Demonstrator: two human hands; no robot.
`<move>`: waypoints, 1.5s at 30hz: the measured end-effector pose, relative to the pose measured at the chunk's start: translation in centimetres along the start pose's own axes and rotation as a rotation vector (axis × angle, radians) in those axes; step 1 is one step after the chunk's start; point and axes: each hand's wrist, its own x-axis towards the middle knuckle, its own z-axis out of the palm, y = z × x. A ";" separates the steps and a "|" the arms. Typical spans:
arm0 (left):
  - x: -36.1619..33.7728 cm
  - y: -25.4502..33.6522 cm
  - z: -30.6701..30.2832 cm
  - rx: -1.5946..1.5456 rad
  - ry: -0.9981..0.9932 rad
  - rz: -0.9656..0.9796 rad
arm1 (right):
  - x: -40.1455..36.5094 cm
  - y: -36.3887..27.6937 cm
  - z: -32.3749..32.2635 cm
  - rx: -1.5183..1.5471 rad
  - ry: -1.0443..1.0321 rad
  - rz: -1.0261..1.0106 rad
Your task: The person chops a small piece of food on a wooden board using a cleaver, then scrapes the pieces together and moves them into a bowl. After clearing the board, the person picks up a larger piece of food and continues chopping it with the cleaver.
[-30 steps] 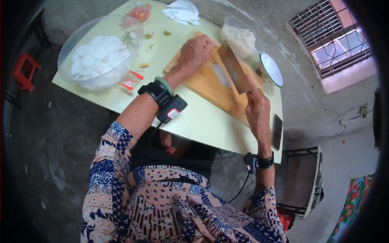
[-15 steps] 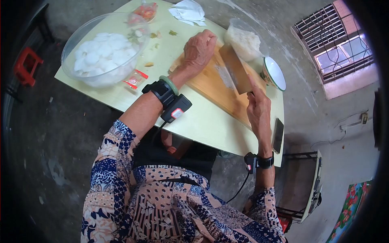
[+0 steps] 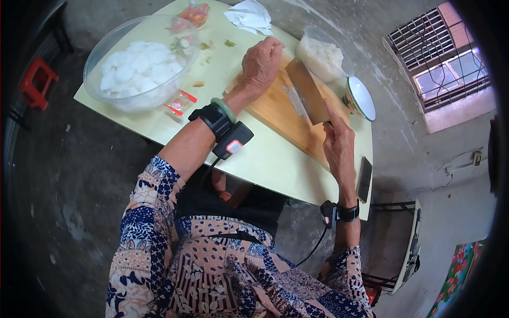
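Note:
My right hand (image 3: 339, 143) grips a cleaver (image 3: 307, 90) by its handle, the broad blade standing on the wooden cutting board (image 3: 270, 114). Thin whitish, translucent shreds (image 3: 297, 100) lie along the blade's near side. Over the board's far left part, my left hand (image 3: 261, 64) is closed with its fingers curled, left of the blade. Whatever it holds or presses is hidden by the hand. Beyond the board sits a clear container of white shreds (image 3: 321, 57). A large clear plastic bowl (image 3: 89, 74) of round white slices stands left of my left hand.
An enamel bowl (image 3: 361, 98) tilts at the table's right end, with a dark flat object (image 3: 364, 179) near the edge. Left of the board lie a red-and-clear packet (image 3: 180, 102) and scraps (image 3: 199, 84). White paper (image 3: 249, 17) and a bag of reddish food (image 3: 193, 16) lie farther back.
Both hands and the cleaver keep nearly the same places on the board. The whole view has shifted slightly.

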 end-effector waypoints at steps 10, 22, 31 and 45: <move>0.2 0.0 0.0 0.018 0.004 -0.017 | 0.1 -0.6 0.4 0.069 0.082 -0.038; 0.3 0.3 -0.2 0.012 -0.015 -0.032 | 0.3 -1.3 0.2 0.062 0.004 -0.051; 0.3 0.4 -0.3 0.034 -0.017 -0.057 | 0.2 -1.3 -0.2 0.002 0.003 -0.001; 0.2 0.2 -0.1 0.017 -0.010 -0.025 | 0.1 -0.5 -0.7 0.028 -0.022 0.035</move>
